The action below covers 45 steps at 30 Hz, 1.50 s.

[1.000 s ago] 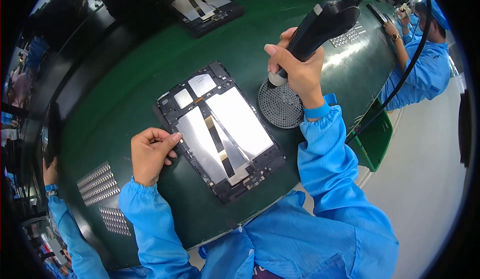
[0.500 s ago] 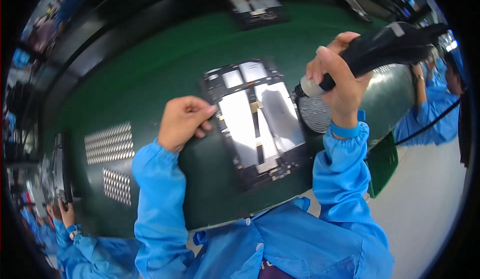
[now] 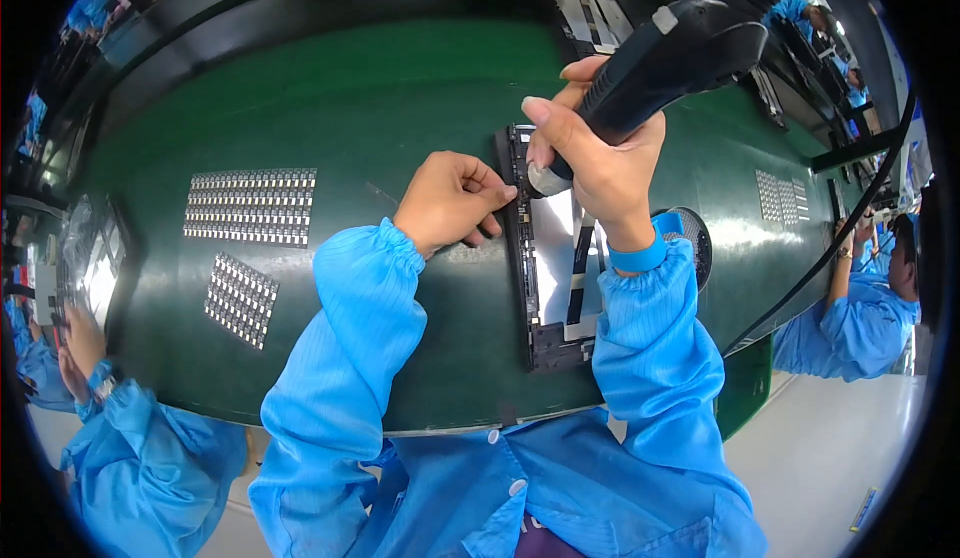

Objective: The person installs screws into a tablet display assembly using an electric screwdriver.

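Gripping black tool (image 3: 672, 66), right hand (image 3: 600, 163) curled; left hand (image 3: 452, 201) pinched, at edge of device (image 3: 552, 258)

Green table (image 3: 330, 78): two sheets of small parts (image 3: 250, 207) lie at left, near each other | one similar sheet (image 3: 780, 198) at right | left co-worker (image 3: 150, 473) and right co-worker (image 3: 850, 333) wear blue

Your right hand (image 3: 608, 163) and the black handheld tool (image 3: 665, 68) in its grip hide the upper right of the opened tablet (image 3: 553, 258); your right sleeve (image 3: 655, 323) covers its lower right. You can't tell whether the tool's tip touches it. Left of the grip, anything between your left hand's (image 3: 455, 203) fingertips is too small to make out. Beyond the grip, the tool partly covers another device (image 3: 578, 10); right of your wrist, the sleeve partly hides a round dish (image 3: 699, 233).
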### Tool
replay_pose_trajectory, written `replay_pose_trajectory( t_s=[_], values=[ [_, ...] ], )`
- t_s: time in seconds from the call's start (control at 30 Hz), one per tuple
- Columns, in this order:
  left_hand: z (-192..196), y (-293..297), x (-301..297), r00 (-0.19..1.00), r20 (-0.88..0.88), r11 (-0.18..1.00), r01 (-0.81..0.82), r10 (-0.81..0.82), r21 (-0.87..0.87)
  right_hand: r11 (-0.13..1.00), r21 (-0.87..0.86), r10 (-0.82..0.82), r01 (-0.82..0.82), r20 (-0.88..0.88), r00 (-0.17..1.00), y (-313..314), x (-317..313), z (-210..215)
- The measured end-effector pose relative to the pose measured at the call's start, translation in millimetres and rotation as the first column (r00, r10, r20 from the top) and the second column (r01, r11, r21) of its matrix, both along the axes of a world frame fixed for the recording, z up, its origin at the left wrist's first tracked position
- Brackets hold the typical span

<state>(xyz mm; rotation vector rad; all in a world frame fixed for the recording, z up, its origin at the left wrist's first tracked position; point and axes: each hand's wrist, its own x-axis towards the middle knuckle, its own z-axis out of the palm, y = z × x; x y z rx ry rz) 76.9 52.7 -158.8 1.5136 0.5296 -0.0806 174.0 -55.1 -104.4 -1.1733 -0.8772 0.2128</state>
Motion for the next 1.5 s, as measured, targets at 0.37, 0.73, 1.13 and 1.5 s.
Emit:
replay_pose_trajectory(
  t_s=[0.37,0.73,1.13,1.5],
  values=[
    [-1.2,-0.7,0.2,1.0,0.006,1.0,-0.006,0.006,0.012,1.0,-0.005,-0.012,0.012,-0.004,1.0,0.2,-0.4,-2.3],
    [-0.6,2.3,-2.6,0.999,0.035,1.0,-0.01,0.01,-0.004,0.992,-0.119,0.062,-0.036,0.218,0.974,0.5,-10.7,-9.5],
    [-3.6,3.4,-12.7,0.998,0.034,0.998,-0.049,0.048,0.035,0.98,0.16,-0.132,0.12,0.063,0.989,-25.9,-8.7,11.4],
    [-2.4,-45.8,-46.8,0.878,0.477,0.556,-0.419,0.046,0.718,0.908,0.139,-0.408,0.395,0.082,0.909,-128.0,19.7,-2.3]
  ],
)
